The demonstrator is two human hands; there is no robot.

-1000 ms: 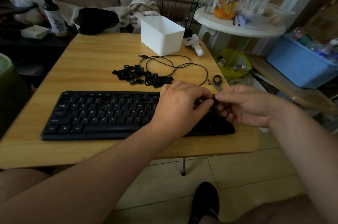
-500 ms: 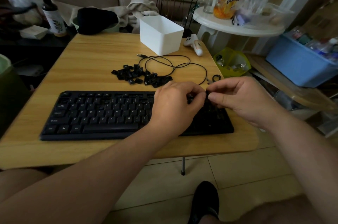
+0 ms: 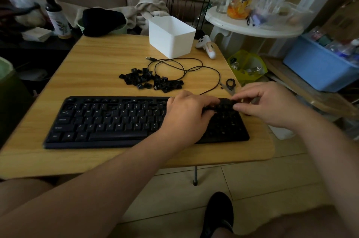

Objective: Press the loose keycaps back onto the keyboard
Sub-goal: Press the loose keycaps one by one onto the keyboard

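Left hand (image 3: pixel 189 110) fingers curled, palm down; right hand (image 3: pixel 265 104) fingertips pinched together.

A keyboard (image 3: pixel 108 121) lies along the near edge of a table (image 3: pixel 101 59), both hands over its right end: left hand (image 3: pixel 186 115), right hand (image 3: pixel 266 102). Loose keycaps (image 3: pixel 151 81) sit at its 12 o'clock, a cable (image 3: pixel 186 68) just right of them, a box (image 3: pixel 172 36) at the table's 1 o'clock.

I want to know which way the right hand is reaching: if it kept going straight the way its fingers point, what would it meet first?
The right hand points leftward across the keyboard, so it would probably meet the fingertips of the left hand first; they sit very near, though depth is unclear.
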